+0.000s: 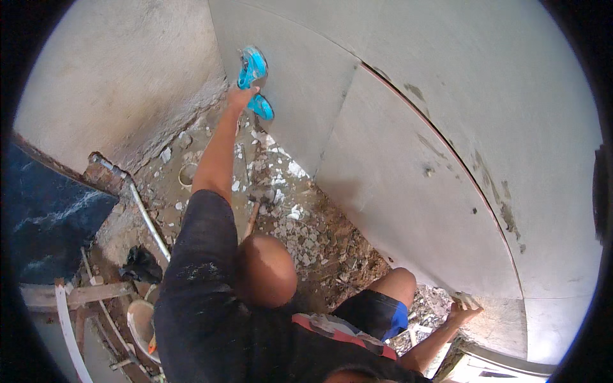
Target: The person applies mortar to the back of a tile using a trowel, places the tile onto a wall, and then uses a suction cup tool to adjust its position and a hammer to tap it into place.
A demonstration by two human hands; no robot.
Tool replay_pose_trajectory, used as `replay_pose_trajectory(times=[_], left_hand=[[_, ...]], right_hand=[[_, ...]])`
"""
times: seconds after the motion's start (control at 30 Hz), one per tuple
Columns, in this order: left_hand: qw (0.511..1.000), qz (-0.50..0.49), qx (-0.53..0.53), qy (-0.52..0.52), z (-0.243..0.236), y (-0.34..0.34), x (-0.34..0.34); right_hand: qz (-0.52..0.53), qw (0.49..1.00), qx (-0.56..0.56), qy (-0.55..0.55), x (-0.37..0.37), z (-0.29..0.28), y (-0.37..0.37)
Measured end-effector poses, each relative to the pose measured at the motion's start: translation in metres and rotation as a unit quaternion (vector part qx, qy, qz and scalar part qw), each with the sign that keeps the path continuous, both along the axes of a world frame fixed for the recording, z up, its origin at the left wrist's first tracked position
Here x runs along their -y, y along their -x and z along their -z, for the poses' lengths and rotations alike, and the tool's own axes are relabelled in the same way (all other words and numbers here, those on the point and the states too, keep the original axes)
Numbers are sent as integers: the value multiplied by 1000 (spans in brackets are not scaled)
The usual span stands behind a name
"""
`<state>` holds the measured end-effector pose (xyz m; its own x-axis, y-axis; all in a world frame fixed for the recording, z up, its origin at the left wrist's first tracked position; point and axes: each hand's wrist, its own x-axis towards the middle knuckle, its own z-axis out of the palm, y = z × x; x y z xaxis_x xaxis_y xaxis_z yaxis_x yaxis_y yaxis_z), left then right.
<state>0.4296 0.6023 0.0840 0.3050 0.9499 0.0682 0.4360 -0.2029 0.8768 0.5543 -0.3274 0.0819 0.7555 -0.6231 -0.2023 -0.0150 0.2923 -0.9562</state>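
Observation:
With my left arm stretched far forward, my left hand [242, 97] is closed round the handle of a blue double-cup suction lifter [254, 62]. Both cups of the lifter lie against a large grey panel [287, 76] near its far left end. Low on the right, my right hand [463, 313] is at the bottom edge of the neighbouring large grey tile [408, 172], fingers stretched out and apart. Part of that hand is hard to make out against the bright edge. A thin reddish gap runs along the tile's upper edge.
Rubble and white chips [297, 239] cover the ground between my knees and the tiles. A hammer-like tool [253, 214] lies there. To the left are a pipe [148, 220], a bucket [142, 325], wooden strips [70, 332] and a dark sheet [51, 217]. A rough plastered wall [128, 76] meets the panels.

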Motion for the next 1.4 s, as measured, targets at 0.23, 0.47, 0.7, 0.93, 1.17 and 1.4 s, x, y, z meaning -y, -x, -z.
replay_pose_trajectory(times=[0.23, 0.47, 0.7, 0.93, 1.17, 1.4], left_hand=[[988, 24, 150, -14, 7, 0, -2], [991, 18, 107, -77, -24, 89, 102], [971, 211, 111, 31, -13, 118, 233], [818, 548, 73, 157, -44, 87, 312], [744, 663, -27, 82, -92, 49, 370], [766, 643, 17, -23, -118, 42, 423]], right_hand=[[48, 999, -18, -1, -22, -13, -3], [21, 999, 40, -31, 12, 15, 0], [-62, 997, -41, 32, -29, 6, 17], [-135, 948, 49, 284, -122, -87, 94], [-255, 909, 121, 306, -201, -152, 120], [-257, 899, 199, 293, -205, -146, 115]])
